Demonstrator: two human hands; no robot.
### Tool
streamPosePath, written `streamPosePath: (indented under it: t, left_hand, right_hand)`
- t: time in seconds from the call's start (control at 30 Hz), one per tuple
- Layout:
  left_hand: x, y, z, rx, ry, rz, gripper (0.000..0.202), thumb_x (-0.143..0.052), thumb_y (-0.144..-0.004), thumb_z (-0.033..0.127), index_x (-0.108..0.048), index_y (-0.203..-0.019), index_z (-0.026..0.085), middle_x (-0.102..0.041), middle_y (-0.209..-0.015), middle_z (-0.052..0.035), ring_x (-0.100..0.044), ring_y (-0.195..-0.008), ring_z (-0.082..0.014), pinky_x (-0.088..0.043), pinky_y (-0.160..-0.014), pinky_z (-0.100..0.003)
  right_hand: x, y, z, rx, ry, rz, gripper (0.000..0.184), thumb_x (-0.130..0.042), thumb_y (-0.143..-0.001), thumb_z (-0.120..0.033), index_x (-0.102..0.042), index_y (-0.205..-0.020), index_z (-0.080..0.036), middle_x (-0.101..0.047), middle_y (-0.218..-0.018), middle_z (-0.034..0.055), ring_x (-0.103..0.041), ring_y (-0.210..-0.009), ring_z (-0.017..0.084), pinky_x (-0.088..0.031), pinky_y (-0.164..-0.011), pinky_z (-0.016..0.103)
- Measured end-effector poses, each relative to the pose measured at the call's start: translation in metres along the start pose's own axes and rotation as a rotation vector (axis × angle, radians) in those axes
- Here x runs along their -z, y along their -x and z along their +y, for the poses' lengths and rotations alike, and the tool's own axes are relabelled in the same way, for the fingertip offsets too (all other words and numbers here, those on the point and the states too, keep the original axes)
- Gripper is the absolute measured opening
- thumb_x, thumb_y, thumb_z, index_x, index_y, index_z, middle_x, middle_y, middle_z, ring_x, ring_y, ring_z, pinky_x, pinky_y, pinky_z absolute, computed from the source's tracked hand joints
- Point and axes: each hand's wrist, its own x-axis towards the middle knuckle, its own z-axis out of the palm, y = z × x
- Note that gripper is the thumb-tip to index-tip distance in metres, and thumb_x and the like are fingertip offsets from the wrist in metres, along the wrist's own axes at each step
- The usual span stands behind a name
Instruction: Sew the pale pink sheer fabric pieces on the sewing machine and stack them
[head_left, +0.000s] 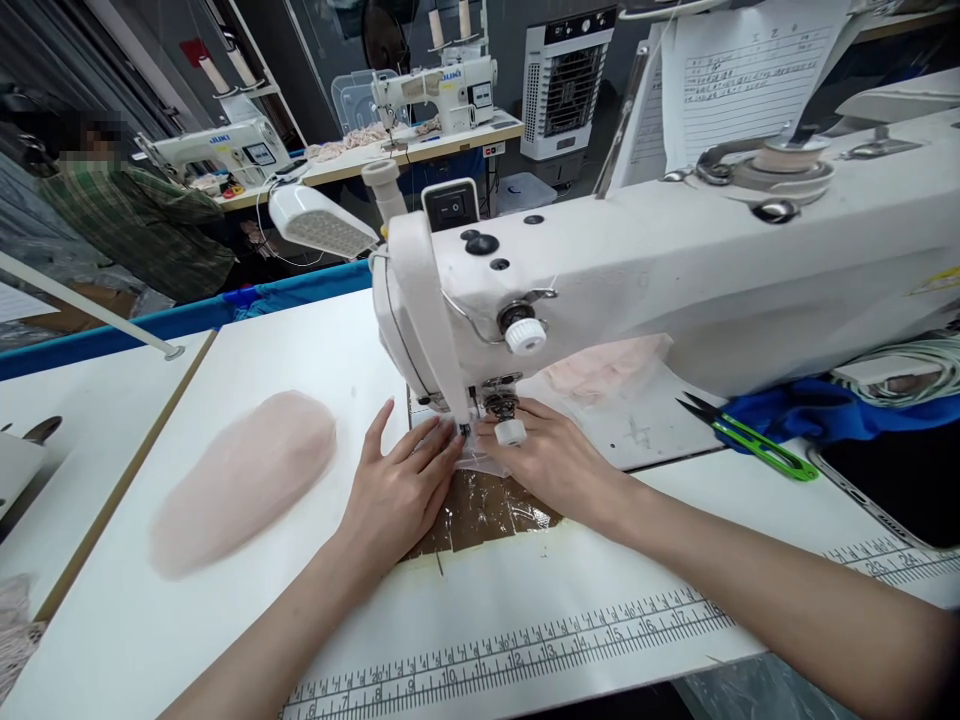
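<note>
A white sewing machine (pixel 675 260) stands across the table, its needle and presser foot (pixel 501 410) at the centre. My left hand (pixel 401 490) lies flat with fingers stretched toward the foot, pressing a small sheer piece of fabric (pixel 480 462) against the bed. My right hand (pixel 551 455) rests on the other side of the foot, fingers curled down on the same piece. A brown taped patch (pixel 487 515) covers the table just in front of the needle.
A pile of pale pink sheer fabric (pixel 244 480) lies to the left, more pink fabric (pixel 607 365) behind the needle. Green thread snips (pixel 757 440) and blue cloth (pixel 825 410) sit at right. A printed ruler (pixel 525 650) runs along the front edge. Another person (pixel 135 220) sits at the far left.
</note>
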Motion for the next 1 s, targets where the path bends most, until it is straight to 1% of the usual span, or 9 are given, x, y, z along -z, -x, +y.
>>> streamPosePath:
  t: [0.13, 0.2, 0.3, 0.4, 0.53, 0.67, 0.73, 0.87, 1.0]
  left_hand:
    - [-0.001, 0.0, 0.003, -0.006, -0.031, 0.012, 0.027, -0.049, -0.092, 0.015, -0.067, -0.111, 0.021, -0.07, -0.116, -0.0056, -0.063, -0.112, -0.0243, -0.023, -0.113, -0.057]
    - [0.0, -0.001, 0.004, -0.016, -0.048, 0.03, 0.025, -0.05, -0.092, 0.017, -0.067, -0.111, 0.02, -0.07, -0.115, -0.0057, -0.063, -0.111, -0.0246, -0.024, -0.113, -0.057]
    - [0.005, -0.001, 0.001, -0.03, -0.046, 0.021, 0.026, -0.053, -0.092, 0.027, -0.067, -0.112, 0.019, -0.071, -0.113, -0.0067, -0.063, -0.111, -0.0264, -0.025, -0.112, -0.057]
    - [0.014, 0.0, -0.007, 0.026, -0.096, 0.025, 0.028, -0.055, -0.091, 0.035, -0.068, -0.108, 0.018, -0.073, -0.106, -0.008, -0.064, -0.105, -0.0288, -0.028, -0.109, -0.059]
    - [0.024, 0.002, -0.003, 0.117, -0.202, 0.173, 0.014, -0.06, -0.088, 0.023, -0.069, -0.098, 0.019, -0.076, -0.093, -0.0048, -0.067, -0.089, -0.0255, -0.039, -0.097, -0.052]
    - [0.024, 0.001, 0.011, -0.069, 0.02, 0.056, 0.034, -0.054, -0.092, 0.035, -0.061, -0.12, 0.019, -0.069, -0.118, -0.0044, -0.062, -0.105, -0.0235, -0.042, -0.093, -0.042]
    - [0.023, 0.002, 0.008, -0.05, 0.004, -0.007, 0.038, -0.052, -0.092, 0.042, -0.061, -0.121, 0.019, -0.07, -0.116, -0.0053, -0.061, -0.109, -0.0256, -0.04, -0.095, -0.044]
    - [0.028, 0.005, -0.007, 0.176, -0.287, 0.131, 0.018, -0.059, -0.09, 0.026, -0.068, -0.103, 0.019, -0.075, -0.094, -0.007, -0.065, -0.095, -0.0287, -0.039, -0.091, -0.049]
    - [0.028, 0.005, 0.0, 0.082, -0.035, 0.049, 0.024, -0.054, -0.092, 0.026, -0.064, -0.112, 0.016, -0.073, -0.105, -0.0059, -0.066, -0.094, -0.0216, -0.048, -0.081, -0.037]
  right_hand:
    - [0.001, 0.0, 0.0, -0.021, -0.035, -0.009, 0.018, -0.055, -0.085, -0.004, -0.068, -0.088, -0.016, -0.071, -0.083, 0.0063, -0.063, -0.084, 0.019, -0.049, -0.083, 0.034]
    - [0.002, -0.001, 0.0, -0.057, -0.092, -0.004, 0.013, -0.058, -0.088, -0.019, -0.069, -0.095, -0.015, -0.072, -0.085, 0.0074, -0.063, -0.09, 0.021, -0.047, -0.09, 0.038]
    - [0.007, -0.002, 0.001, -0.141, -0.161, -0.056, 0.049, -0.057, -0.087, -0.054, -0.065, -0.112, -0.012, -0.071, -0.101, 0.0126, -0.06, -0.105, 0.026, -0.04, -0.102, 0.045]
    - [0.014, -0.003, 0.001, -0.159, -0.157, -0.11, 0.066, -0.051, -0.086, -0.064, -0.062, -0.118, -0.008, -0.069, -0.107, 0.0154, -0.059, -0.109, 0.026, -0.033, -0.108, 0.047]
    - [0.02, -0.004, 0.003, -0.153, -0.109, -0.037, 0.037, -0.048, -0.094, -0.041, -0.07, -0.083, -0.014, -0.068, -0.067, 0.0055, -0.063, -0.078, 0.02, -0.039, -0.099, 0.042]
    - [0.015, -0.002, 0.007, -0.1, 0.014, -0.091, 0.029, -0.047, -0.078, -0.003, -0.069, -0.092, -0.013, -0.071, -0.088, 0.0089, -0.059, -0.099, 0.022, -0.038, -0.1, 0.039]
    - [0.014, -0.001, 0.008, -0.071, 0.028, -0.102, 0.037, -0.045, -0.071, 0.002, -0.069, -0.094, -0.014, -0.071, -0.082, 0.0071, -0.06, -0.092, 0.02, -0.036, -0.104, 0.04]
    - [0.018, 0.001, 0.009, -0.057, 0.039, -0.023, 0.036, -0.042, -0.071, 0.006, -0.069, -0.077, -0.017, -0.064, -0.06, 0.0006, -0.059, -0.071, 0.017, -0.039, -0.101, 0.038]
    - [0.019, 0.004, 0.007, -0.011, 0.053, -0.074, 0.031, -0.047, -0.076, 0.004, -0.072, -0.083, -0.015, -0.07, -0.076, 0.0042, -0.06, -0.084, 0.021, -0.039, -0.102, 0.04]
